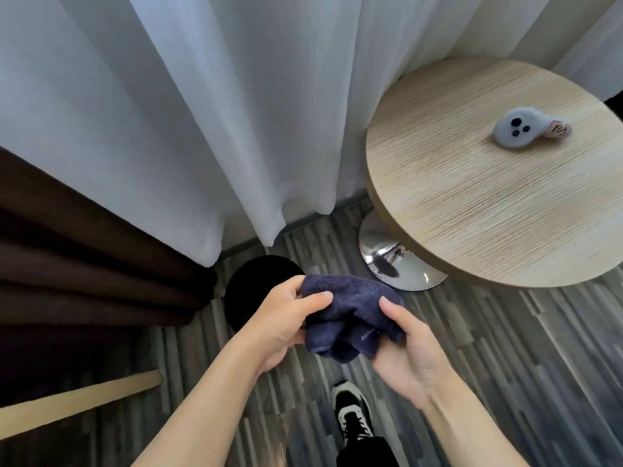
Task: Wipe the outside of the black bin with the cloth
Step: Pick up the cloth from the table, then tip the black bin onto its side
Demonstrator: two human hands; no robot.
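A round black bin (251, 288) stands on the floor by the curtains, seen from above; its right part is hidden behind my left hand. A dark navy cloth (350, 315) hangs bunched in the air above the floor, just right of the bin. My left hand (283, 321) pinches the cloth's left side with thumb on top. My right hand (408, 352) grips its right side from below. Neither the cloth nor a hand touches the bin.
A round wooden table (488, 203) on a chrome base (391, 261) stands at right, with a small grey plush toy (521, 128) on it. White sheer curtains (202, 112) and a dark brown curtain (84, 264) hang behind. My shoe (352, 412) is on the striped grey floor.
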